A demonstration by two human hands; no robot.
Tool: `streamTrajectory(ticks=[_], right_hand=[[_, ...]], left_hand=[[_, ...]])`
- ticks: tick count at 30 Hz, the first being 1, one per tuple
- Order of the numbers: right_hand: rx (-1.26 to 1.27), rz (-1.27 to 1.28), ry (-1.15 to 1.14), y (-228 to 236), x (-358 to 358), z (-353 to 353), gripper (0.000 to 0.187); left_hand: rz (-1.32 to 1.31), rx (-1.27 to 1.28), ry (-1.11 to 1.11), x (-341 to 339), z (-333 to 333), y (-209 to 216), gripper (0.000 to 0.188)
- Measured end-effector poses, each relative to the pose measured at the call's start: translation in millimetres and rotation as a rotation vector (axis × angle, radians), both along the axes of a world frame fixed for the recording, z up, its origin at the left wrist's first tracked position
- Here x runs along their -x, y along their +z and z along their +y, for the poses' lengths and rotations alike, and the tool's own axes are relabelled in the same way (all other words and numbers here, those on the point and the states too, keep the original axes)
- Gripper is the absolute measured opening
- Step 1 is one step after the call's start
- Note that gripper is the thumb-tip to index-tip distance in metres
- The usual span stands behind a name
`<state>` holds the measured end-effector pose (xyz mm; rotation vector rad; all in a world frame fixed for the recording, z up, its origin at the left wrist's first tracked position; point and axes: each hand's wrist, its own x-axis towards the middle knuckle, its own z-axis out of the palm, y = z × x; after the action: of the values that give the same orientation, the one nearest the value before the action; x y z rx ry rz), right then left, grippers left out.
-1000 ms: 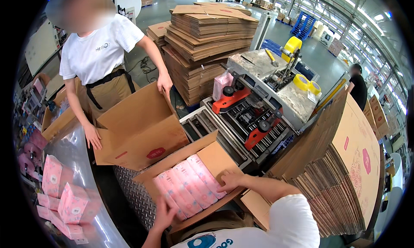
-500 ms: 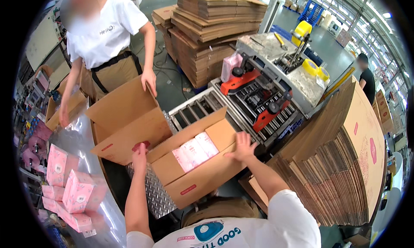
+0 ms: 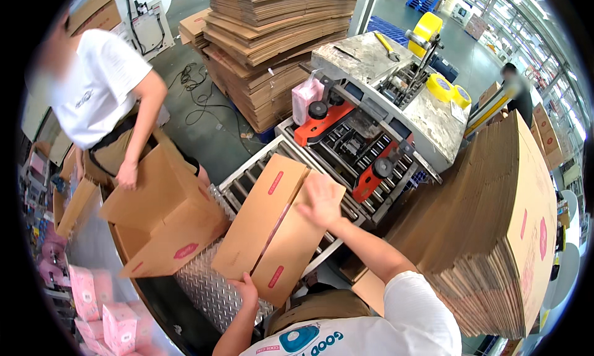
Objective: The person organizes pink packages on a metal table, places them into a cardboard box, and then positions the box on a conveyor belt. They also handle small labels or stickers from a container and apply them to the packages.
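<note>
A cardboard box lies in front of me between a roller conveyor and a diamond-plate surface, its two long top flaps folded down with a narrow gap between them. My right hand rests on the right flap near the far end, fingers spread. At the near left end of the box, my left hand touches the cardboard, fingers extended and partly hidden. The contents are covered by the flaps. To the left, an open box stands tilted, with a co-worker's hand at its rim.
A taping machine with orange guides sits over the roller conveyor. Flattened cartons are stacked behind and at right. Pink packs lie on the metal table at left. Cables run along the floor.
The box's long flaps have been folded down over the white-pink packs. The box has turned, and my left hand has moved from its far left side to its near end. The co-worker has shifted left.
</note>
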<state>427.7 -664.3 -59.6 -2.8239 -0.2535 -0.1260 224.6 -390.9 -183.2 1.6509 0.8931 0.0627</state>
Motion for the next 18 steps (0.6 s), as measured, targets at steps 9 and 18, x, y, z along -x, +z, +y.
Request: streamTrajectory(ticks=[9, 18], right_hand=[[0.105, -0.062, 0.077, -41, -72, -45, 0.068], [-0.010, -0.161, -0.027, -37, -126, -125, 0.054]], left_hand=[[0.146, -0.313, -0.347, -201, -46, 3, 0.087], [0.034, -0.179, -0.414, -260, -123, 41, 0.082]])
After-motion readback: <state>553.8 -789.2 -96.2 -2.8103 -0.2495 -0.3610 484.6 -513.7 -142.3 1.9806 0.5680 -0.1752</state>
